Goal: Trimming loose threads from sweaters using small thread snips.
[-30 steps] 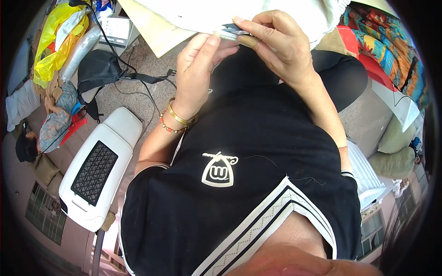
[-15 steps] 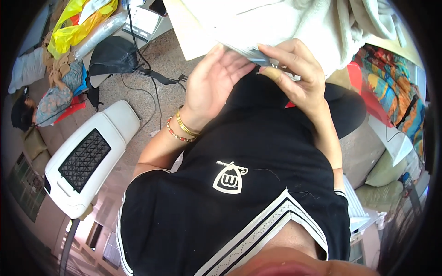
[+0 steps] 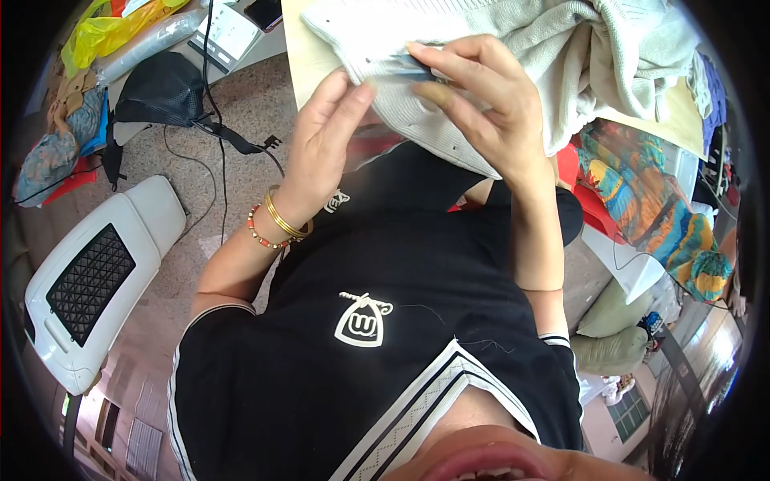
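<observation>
Your left grip point(image 3: 321, 138) and right grip point(image 3: 501, 104) are both closed, at the pale worktop point(image 3: 305, 68); across it lies the cream knit garment point(image 3: 561, 64), its near edge pinched in your left; over the knit, your right holds the small blurred dark tool point(image 3: 416, 70)

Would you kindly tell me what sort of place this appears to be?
Probably a small garment workshop, perhaps in a home: a cream knitted garment lies on a pale tabletop, and colourful patterned fabric shows at the right.
</observation>
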### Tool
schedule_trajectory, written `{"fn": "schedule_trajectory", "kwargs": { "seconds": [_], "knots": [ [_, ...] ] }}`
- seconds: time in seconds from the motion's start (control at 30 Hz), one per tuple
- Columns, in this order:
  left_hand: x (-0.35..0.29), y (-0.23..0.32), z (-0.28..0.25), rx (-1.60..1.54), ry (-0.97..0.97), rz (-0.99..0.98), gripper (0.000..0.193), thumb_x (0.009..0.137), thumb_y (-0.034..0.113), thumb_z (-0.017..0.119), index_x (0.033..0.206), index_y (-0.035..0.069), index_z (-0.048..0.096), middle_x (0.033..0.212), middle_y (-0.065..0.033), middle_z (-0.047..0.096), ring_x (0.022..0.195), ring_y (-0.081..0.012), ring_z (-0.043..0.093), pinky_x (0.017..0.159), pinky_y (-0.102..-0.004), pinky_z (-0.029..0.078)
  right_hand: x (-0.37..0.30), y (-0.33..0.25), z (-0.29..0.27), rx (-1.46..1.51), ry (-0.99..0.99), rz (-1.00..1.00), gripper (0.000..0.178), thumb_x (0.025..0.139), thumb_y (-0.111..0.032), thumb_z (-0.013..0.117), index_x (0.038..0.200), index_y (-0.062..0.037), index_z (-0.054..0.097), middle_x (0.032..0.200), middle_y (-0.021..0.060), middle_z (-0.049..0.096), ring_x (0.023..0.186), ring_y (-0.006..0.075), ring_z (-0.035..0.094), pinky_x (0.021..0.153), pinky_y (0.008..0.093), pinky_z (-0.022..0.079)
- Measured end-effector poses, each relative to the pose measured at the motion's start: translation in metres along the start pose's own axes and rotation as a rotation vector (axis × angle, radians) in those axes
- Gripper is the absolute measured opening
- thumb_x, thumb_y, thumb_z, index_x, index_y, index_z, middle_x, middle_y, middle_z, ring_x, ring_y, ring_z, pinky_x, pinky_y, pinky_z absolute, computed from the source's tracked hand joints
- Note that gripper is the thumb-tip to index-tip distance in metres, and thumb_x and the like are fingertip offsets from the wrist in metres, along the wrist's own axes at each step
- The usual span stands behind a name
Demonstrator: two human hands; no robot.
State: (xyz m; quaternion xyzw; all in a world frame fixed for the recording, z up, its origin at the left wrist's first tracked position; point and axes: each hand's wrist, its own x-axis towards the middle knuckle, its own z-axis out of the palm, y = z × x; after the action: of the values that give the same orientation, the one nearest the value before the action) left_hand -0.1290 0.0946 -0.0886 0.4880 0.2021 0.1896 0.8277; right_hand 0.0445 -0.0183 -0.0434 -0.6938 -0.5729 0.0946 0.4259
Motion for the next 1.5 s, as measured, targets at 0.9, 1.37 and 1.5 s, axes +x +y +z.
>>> {"fn": "schedule_trajectory", "kwargs": {
  "seconds": [0.9,1.37,1.5],
  "knots": [
    [0.003,0.006,-0.01,-0.068,-0.089,-0.059,0.035,0.107,0.014,0.049,0.135,-0.005,0.053,0.125,-0.0131,0.066,0.113,-0.0176,0.065,0.099,-0.0312,0.052,0.009,0.012,0.005,0.029,-0.058,-0.08,0.039,0.076,-0.008,0.079,0.115,-0.0136,0.078,0.089,0.0034,0.064,0.081,0.0183,0.063,0.07,0.0308,0.051],
    [0.027,0.03,-0.032,-0.353,0.107,-0.203,0.045,0.108,0.03,0.046,0.14,-0.002,0.047,0.132,-0.0149,0.063,0.116,-0.0255,0.066,0.101,-0.043,0.052,-0.002,0.003,0.008,0.554,-0.294,0.183,0.04,0.08,0.0,0.078,0.119,-0.0065,0.076,0.095,0.0047,0.065,0.089,0.0151,0.061,0.077,0.0271,0.048],
    [0.031,0.034,-0.022,-0.257,0.206,-0.204,0.042,0.107,0.03,0.049,0.137,0.0,0.052,0.128,-0.0131,0.066,0.112,-0.0216,0.068,0.096,-0.0415,0.056,0.01,0.003,-0.004,0.454,-0.223,0.107,0.042,0.079,-0.003,0.078,0.121,-0.0087,0.076,0.095,0.0023,0.065,0.084,0.0124,0.058,0.072,0.0264,0.047]
  ]
}}
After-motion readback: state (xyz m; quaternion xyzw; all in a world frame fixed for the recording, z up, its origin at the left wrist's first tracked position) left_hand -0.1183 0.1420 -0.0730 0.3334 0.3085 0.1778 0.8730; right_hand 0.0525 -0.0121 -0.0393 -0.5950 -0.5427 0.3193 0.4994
